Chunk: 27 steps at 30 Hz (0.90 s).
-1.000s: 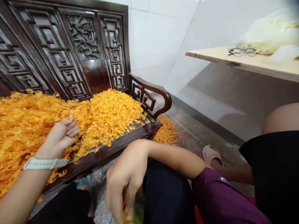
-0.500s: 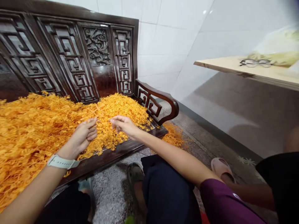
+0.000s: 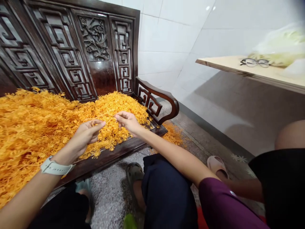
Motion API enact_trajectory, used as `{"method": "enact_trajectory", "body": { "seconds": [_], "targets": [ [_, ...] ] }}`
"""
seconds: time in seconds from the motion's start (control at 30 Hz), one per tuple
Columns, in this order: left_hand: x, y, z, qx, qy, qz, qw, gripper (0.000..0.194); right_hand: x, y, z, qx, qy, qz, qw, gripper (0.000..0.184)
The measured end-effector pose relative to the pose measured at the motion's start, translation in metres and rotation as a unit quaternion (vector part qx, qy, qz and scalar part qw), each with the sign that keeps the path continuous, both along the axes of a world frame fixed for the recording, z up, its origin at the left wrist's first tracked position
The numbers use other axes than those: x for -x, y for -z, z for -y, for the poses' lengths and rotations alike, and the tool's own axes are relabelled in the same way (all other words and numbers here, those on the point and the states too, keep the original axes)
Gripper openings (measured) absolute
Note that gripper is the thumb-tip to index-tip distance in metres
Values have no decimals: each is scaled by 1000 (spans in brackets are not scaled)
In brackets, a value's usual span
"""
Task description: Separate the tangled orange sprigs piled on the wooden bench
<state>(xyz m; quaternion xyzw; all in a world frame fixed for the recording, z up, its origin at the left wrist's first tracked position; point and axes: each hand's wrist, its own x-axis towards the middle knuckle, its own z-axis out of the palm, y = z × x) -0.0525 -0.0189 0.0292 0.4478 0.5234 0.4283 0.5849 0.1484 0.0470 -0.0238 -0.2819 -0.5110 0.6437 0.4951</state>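
Both my hands are over the pile of orange plastic sprigs (image 3: pixel 47 121) on the dark wooden bench. My left hand (image 3: pixel 89 134), with a pale watch strap (image 3: pixel 56 167) at the wrist, has thumb and forefinger closed in a pinch. My right hand (image 3: pixel 128 122) sits a little further away to the right, fingertips also pinched. A thin orange plastic stem (image 3: pixel 110 119) appears to run between the two pinches, though it blends into the pile behind. A smaller, brighter heap (image 3: pixel 121 103) lies beyond my right hand.
The bench has a carved back (image 3: pixel 95 38) and a curved armrest (image 3: pixel 170 106). Orange bits (image 3: pixel 172 135) lie on the floor beside it. Glasses (image 3: pixel 254 62) and a pale plastic bag (image 3: pixel 281 41) rest on a wooden board (image 3: pixel 224 63). Another person's knee (image 3: pixel 289 135) is at right.
My left hand has turned, its thumb now stretched toward the right hand. My right hand has risen slightly and moved right. The view has shifted a little.
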Motion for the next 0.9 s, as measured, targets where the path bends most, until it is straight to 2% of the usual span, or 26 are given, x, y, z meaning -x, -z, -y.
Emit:
{"method": "enact_trajectory", "body": {
  "seconds": [0.17, 0.27, 0.4, 0.5, 0.6, 0.77, 0.83, 0.9],
  "targets": [
    [5, 1, 0, -66, -22, 40, 997, 50, -5, 0, -4, 48, 45, -32, 997, 39],
    [10, 7, -1, -87, -5, 10, 996, 55, -10, -7, -4, 39, 62, -72, 995, 34],
    [13, 14, -2, -72, 32, -63, 995, 52, -16, -17, -5, 49, 113, -116, 986, 24],
    [12, 12, 1, -58, 33, -46, 997, 44, -16, -23, -4, 66, 126, -108, 984, 17],
    [9, 6, 4, -29, 11, 33, 999, 35, -14, -27, 0, 86, 105, -104, 985, 23],
    [9, -6, 4, -37, -54, 166, 984, 29, -6, -24, 11, 104, 24, -18, 994, 53],
    [12, -9, 2, -50, -72, 203, 975, 28, -2, -19, 16, 57, -28, 61, 996, 55],
    [14, -10, 1, -66, -79, 226, 969, 26, 1, -14, 20, -30, -87, 137, 986, 49]
  ]
}}
